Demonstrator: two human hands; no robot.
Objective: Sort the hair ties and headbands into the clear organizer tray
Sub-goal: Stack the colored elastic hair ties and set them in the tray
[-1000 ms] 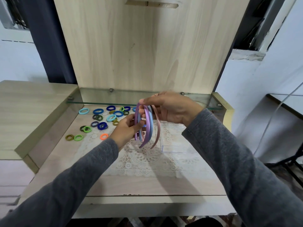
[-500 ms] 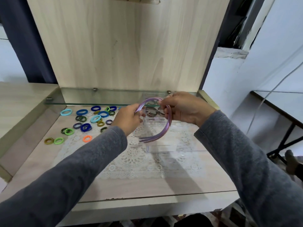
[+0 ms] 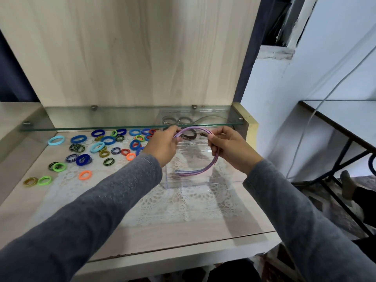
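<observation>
Twofold pinch on stacked headbands (image 3: 205,169), left hand (image 3: 162,146) and right hand (image 3: 232,149) at either side of arch, over tray (image 3: 183,185) on bench (image 3: 183,224); placement step, probably needs lowering flat between walls, then release.

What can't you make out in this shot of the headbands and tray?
Head view:
Headbands count: strands overlap, too thin.
Clear organizer tray compartments: transparent, covered by left hand and right hand.
Dark loops behind the hands: blurred through glass shelf.
Rightmost hair ties: behind left hand.

Pale wood back panel (image 3: 130,49), glass shelf (image 3: 130,119) – white wall (image 3: 284,94) right.
</observation>
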